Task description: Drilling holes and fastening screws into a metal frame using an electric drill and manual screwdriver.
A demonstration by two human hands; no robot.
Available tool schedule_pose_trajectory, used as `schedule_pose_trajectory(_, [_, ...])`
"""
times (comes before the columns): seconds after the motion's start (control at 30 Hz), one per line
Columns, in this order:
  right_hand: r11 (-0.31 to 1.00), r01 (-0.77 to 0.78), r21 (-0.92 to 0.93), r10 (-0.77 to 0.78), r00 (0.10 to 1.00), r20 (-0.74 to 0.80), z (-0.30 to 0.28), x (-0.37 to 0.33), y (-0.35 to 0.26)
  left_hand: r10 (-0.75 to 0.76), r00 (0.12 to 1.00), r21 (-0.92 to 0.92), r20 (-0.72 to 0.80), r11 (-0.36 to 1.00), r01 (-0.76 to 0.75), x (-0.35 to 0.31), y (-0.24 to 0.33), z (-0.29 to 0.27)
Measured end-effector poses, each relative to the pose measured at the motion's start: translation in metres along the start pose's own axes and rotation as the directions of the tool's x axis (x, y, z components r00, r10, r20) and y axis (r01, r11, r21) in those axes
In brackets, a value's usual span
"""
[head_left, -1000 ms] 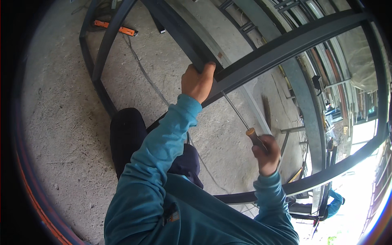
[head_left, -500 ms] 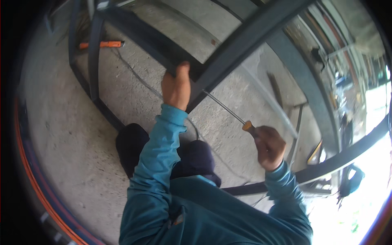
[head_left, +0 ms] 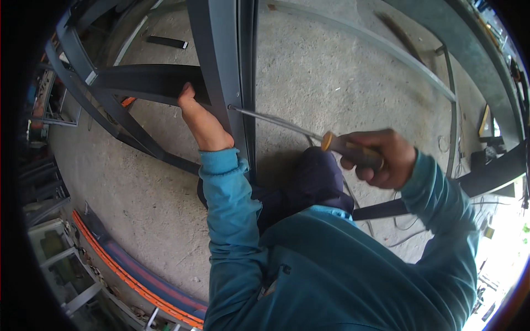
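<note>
A dark grey metal frame stands before me, with a long bar (head_left: pixel 218 49) and a crossbar (head_left: pixel 149 77) that meets it from the left. My left hand (head_left: pixel 208 126) is closed around the crossbar close to this joint; its thumb shows on the bar and its fingers are hidden. In my right hand (head_left: pixel 396 157) is a screwdriver (head_left: pixel 359 154) with a dark and yellow handle and a long thin shaft. The shaft points left, and its tip meets the face of the long bar just right of my left hand. A small screw head or hole (head_left: pixel 238 94) shows slightly above the tip.
Concrete floor (head_left: pixel 309 66) lies under the frame. An orange hose-like strip (head_left: pixel 132 287) curves along the lower left, near glazed panels (head_left: pixel 55 243). A short dark bar piece (head_left: pixel 167 41) rests at the upper left. Cables (head_left: pixel 411 236) trail by the curved dark bar at right.
My view has turned, so the long bar now stands nearly upright. The screwdriver has swung to a flatter angle, and my right hand's hold on its handle has shifted. My left hand remains at the joint.
</note>
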State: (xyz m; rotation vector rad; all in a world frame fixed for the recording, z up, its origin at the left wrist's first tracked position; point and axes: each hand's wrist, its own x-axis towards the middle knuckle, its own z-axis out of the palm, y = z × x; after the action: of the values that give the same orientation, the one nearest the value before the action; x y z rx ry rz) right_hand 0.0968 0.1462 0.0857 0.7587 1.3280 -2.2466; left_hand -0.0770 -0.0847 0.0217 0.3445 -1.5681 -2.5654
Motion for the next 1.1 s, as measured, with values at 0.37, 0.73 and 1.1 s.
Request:
schedule_pose_trajectory(0.37, [0.853, 0.272, -0.445, -0.289, 0.957, 0.03, 0.007, 0.0, 0.002, 0.027, 1.0, 0.045, -0.004, 0.999, -0.027, 0.0, 0.001, -0.005])
schedule_pose_trajectory(0.73, [0.677, 0.3, -0.671, -0.312, 0.944, 0.108, 0.011, -0.002, -0.007, 0.03, 0.999, 0.064, -0.04, 0.998, -0.028, 0.003, 0.0, -0.005])
schedule_pose_trajectory(1.1, [0.296, 0.64, -0.709, -0.681, 0.662, 0.313, 0.01, 0.012, 0.013, 0.026, 0.996, -0.004, -0.081, 1.0, -0.026, 0.003, -0.002, -0.009])
